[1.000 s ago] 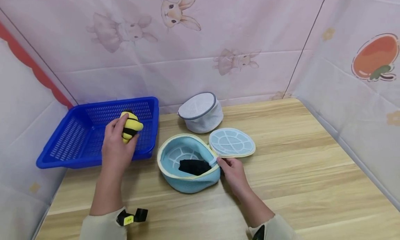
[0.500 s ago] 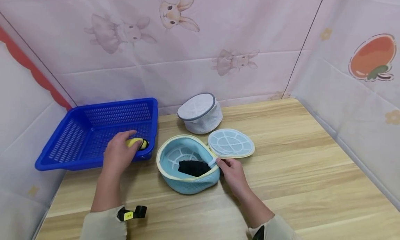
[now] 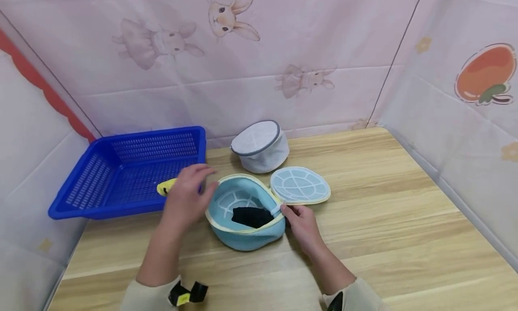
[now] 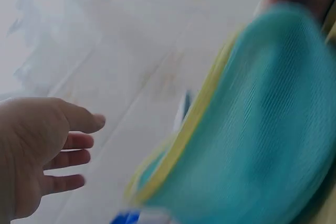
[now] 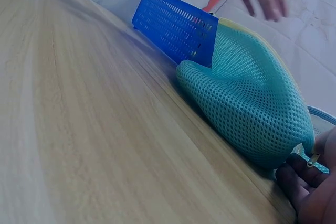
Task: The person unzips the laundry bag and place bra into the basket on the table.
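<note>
Left hand [image 3: 188, 196]: released, thumb and fingers apart, hovering beside the left rim of the aqua mesh laundry bag [image 3: 247, 240]; separated from the mesh in the left wrist view, above the bag in the right wrist view.
Right hand [image 3: 301, 223]: grasping, pinching the bag's rim at the right end between thumb and fingers, right by a brass-coloured zipper pull [image 5: 313, 160].
Aqua mesh laundry bag: standing on the wood-grain tabletop [image 3: 384, 221], between both hands, unzipped, mouth facing up, edged in yellow, drawn to a point at the pinched end.
Bag lid [image 3: 300, 185]: laid back beyond the right hand, patterned with white spoke-like bands, yellow-edged.
Black cloth [image 3: 252, 217]: bunched inside the aqua bag, toward the right side.
Yellow-and-black toy [image 3: 164, 187]: in the blue plastic basket [image 3: 87, 180], near the front, partly hidden behind the left hand.
Blue plastic basket: left of the aqua bag, slotted all round.
White mesh bag [image 3: 261, 149]: behind the aqua bag, near the wall, topped with a grey-edged lid.
Wrist strap [image 3: 198, 293]: black, at the left cuff, bearing a yellow tag [image 3: 183, 299]; dark marking on it, too small to read.
Backdrop [image 3: 141, 104]: pink, rabbit-printed.
Right-hand wall: pale, printed with an orange fruit [image 3: 485, 74].
</note>
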Available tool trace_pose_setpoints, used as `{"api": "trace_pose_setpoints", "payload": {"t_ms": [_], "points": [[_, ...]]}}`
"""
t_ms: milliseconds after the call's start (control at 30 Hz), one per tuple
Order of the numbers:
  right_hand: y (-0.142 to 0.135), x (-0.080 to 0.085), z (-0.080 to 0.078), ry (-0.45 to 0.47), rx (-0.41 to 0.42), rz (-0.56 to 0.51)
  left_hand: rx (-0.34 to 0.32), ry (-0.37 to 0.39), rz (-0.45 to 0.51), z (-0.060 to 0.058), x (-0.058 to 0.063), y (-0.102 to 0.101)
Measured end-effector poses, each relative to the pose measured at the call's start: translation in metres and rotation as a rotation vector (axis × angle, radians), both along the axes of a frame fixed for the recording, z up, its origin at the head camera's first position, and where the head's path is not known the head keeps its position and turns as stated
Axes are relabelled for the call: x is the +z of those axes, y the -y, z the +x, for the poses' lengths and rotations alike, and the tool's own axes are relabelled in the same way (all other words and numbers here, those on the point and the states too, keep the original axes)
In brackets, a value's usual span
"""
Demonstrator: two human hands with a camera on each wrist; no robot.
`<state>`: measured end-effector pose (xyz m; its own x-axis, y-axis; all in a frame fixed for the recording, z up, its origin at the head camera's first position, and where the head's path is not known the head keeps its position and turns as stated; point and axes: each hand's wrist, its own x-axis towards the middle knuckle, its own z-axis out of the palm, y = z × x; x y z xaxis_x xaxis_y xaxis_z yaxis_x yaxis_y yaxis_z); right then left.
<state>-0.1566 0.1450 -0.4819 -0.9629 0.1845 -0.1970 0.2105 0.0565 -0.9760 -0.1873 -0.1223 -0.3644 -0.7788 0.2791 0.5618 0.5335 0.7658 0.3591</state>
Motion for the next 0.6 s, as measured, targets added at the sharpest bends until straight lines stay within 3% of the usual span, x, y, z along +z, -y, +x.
{"api": "trace_pose_setpoints", "payload": {"t_ms": [100,233,400,600], "points": [[0.0,0.0,0.0,-0.005,0.001,0.001,-0.127,0.017,-0.082,0.007,-0.005,-0.025],[0.0,-0.002,0.0,-0.003,-0.002,-0.003,-0.234,0.158,-0.206,0.011,-0.017,-0.048],[0.001,-0.001,0.002,-0.025,-0.01,-0.027,-0.281,0.368,-0.322,0.013,-0.031,-0.063],[0.002,-0.001,0.005,-0.14,-0.035,-0.045,-0.297,0.524,-0.375,0.015,-0.037,-0.069]]}}
